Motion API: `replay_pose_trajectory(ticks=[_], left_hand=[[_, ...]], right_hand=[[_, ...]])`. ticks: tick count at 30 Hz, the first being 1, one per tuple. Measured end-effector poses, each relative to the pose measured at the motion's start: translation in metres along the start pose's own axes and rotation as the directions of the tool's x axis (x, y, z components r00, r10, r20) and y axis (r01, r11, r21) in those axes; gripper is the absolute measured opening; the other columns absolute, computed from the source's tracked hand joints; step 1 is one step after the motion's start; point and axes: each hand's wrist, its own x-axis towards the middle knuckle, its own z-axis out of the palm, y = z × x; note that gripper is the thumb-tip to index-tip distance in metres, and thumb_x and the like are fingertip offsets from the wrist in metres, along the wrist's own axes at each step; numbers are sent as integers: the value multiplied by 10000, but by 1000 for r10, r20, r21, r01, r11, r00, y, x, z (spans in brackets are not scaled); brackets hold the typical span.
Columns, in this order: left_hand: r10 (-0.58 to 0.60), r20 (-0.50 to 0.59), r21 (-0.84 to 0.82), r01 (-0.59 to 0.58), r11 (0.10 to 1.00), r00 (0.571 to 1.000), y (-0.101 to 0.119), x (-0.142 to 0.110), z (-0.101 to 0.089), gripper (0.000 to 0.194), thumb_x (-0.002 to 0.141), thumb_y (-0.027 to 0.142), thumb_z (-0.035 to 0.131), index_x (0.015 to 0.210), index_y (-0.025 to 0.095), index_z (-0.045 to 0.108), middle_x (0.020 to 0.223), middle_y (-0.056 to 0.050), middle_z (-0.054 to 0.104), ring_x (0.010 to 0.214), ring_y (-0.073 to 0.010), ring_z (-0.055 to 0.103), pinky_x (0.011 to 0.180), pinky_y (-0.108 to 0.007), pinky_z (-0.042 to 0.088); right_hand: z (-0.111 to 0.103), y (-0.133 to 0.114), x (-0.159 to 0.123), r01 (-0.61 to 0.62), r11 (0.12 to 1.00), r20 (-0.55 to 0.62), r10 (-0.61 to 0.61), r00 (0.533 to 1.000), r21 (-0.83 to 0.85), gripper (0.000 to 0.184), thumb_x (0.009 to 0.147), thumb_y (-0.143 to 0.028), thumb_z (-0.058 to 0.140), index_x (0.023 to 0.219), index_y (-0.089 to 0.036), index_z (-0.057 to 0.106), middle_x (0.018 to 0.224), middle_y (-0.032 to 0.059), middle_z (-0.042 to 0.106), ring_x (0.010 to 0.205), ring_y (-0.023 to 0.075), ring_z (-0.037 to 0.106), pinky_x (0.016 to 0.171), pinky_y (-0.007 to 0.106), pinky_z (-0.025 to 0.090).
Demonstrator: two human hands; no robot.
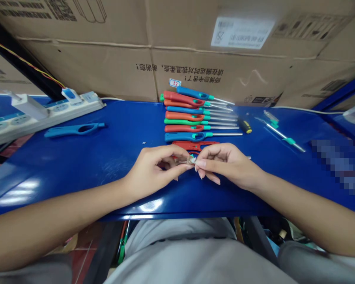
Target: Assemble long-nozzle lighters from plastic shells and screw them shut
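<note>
My left hand point(162, 167) pinches a small clear plastic piece with a whitish end point(192, 159) between thumb and fingers. At that whitish end, the thumb and forefinger of my right hand point(229, 165) are closed on it too, so the fingertips of both hands nearly meet. The fingers hide much of the piece. Just behind my hands lies an opened red lighter shell point(195, 146), partly covered by them. Beyond it is a row of long-necked lighters point(185, 128) in blue, red, orange and green, with metal tubes pointing right.
A blue lighter shell point(73, 130) lies at the left, near a white power strip point(44, 118). On the right are a yellow-black screwdriver point(245, 125) and a loose metal tube with green parts point(284, 136). Tiny metal pins point(144, 142) lie left of the row. A cardboard box point(112, 59) stands behind.
</note>
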Motion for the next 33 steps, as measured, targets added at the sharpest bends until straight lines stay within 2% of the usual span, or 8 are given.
replay_pose_trajectory(ticks=[8,12,16,23,26,29,33], left_hand=[[34,-19,5,-33,999,999,0,-1,1,130,849,167,781,960,153,714,887,-9,766,505,-60,682,507,-138,531],[-7,2,-49,7,999,1000,0,-3,4,130,871,208,765,951,145,685,783,11,730,481,-75,677,480,-143,529],[-33,-1,-78,33,996,999,-2,-4,6,138,871,212,763,943,139,671,767,11,718,473,-81,673,471,-151,536],[121,-33,-15,-121,992,992,-3,-2,3,106,856,135,759,945,143,702,887,-25,743,553,-78,702,548,-158,574],[155,-39,34,-154,988,987,-1,-3,1,84,856,134,757,926,152,714,873,-24,749,563,-82,707,558,-161,581],[83,-34,-1,-83,997,996,1,-3,1,97,845,138,768,920,154,709,834,-9,750,549,-88,709,538,-153,575],[-117,30,-176,120,977,993,3,0,3,131,845,174,774,934,148,681,738,23,720,503,-99,699,491,-152,568]], right_hand=[[1,-2,-1,-19,1000,8,19,1000,13,228,861,-338,755,768,-139,696,690,0,701,436,34,491,439,185,350],[0,1,-1,-5,999,20,4,1000,35,204,877,-322,742,793,-142,697,697,0,704,442,34,487,437,184,342],[1,3,0,-1,997,37,-2,999,73,182,892,-296,729,802,-141,695,697,-6,703,444,27,486,441,175,336],[2,5,2,-23,997,60,18,998,79,206,826,-307,794,769,-142,684,689,-9,699,441,29,480,439,178,354],[2,4,0,-24,998,63,21,998,50,220,800,-323,816,772,-144,691,678,-10,697,444,38,481,430,182,358],[2,4,-1,-8,1000,37,7,999,17,232,808,-349,809,778,-151,692,682,-12,693,452,45,489,429,186,363],[0,5,2,34,999,-2,-34,999,-17,233,856,-364,764,794,-154,684,716,-8,697,460,39,491,448,188,357]])
